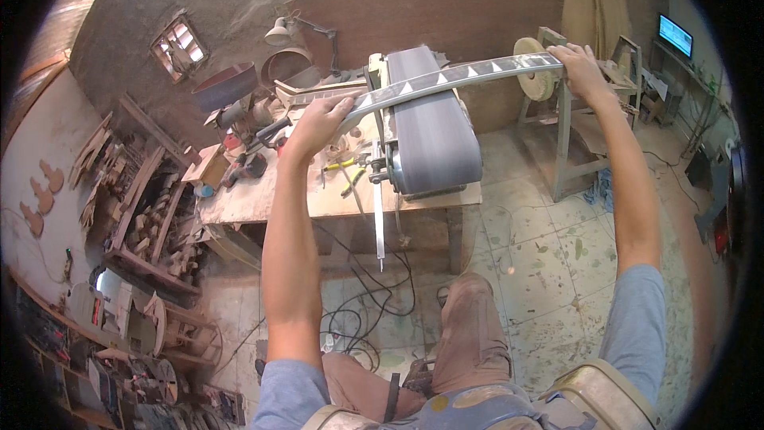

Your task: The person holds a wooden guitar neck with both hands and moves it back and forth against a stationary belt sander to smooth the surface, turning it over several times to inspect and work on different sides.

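A long guitar neck with pale triangular inlays is held crosswise in front of me, its left end lower. My left hand is closed around its left end. At the far right end, my right hand grips the tip, fingers bent over it. Beneath the neck's middle lies the wide grey belt of a belt sander. Whether neck and belt touch, I cannot tell. The sander stands on a wooden workbench.
Yellow-handled pliers and a cordless drill lie left on the bench, below a desk lamp. A pale round wheel on a wooden stand is at right. Black cables trail over the tiled floor. Wood scraps fill a rack at left.
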Demonstrator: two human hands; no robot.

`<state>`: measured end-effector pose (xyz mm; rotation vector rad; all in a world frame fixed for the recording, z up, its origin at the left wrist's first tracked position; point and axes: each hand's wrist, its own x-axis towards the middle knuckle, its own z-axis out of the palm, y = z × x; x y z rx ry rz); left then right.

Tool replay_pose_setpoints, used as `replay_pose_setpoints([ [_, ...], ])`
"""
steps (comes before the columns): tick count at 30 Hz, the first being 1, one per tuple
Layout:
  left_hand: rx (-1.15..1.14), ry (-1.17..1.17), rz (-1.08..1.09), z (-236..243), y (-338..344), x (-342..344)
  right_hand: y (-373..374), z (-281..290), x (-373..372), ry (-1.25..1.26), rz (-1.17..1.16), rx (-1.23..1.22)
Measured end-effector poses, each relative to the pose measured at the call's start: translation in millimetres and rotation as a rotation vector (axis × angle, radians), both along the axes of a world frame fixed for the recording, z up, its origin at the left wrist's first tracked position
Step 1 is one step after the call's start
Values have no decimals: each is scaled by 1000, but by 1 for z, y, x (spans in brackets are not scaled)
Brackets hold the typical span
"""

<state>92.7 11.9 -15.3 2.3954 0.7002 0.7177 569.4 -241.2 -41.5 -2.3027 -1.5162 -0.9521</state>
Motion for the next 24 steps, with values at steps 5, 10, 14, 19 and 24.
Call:
replay_pose_setpoints([
  [5,-27,-31,39,-4,10,-35,13,11,-54,9,3,-17],
  [10,-50,-11,50,-1,26,-61,36,2,-62,-66,23,4],
  [14,-147,-23,94,1,29,-74,43,4,-75,-98,14,-16],
  [19,-127,-67,110,-4,52,-100,51,4,-92,-110,96,8],
  [24,-139,-19,147,4,41,-102,39,13,-109,-44,168,-71],
])
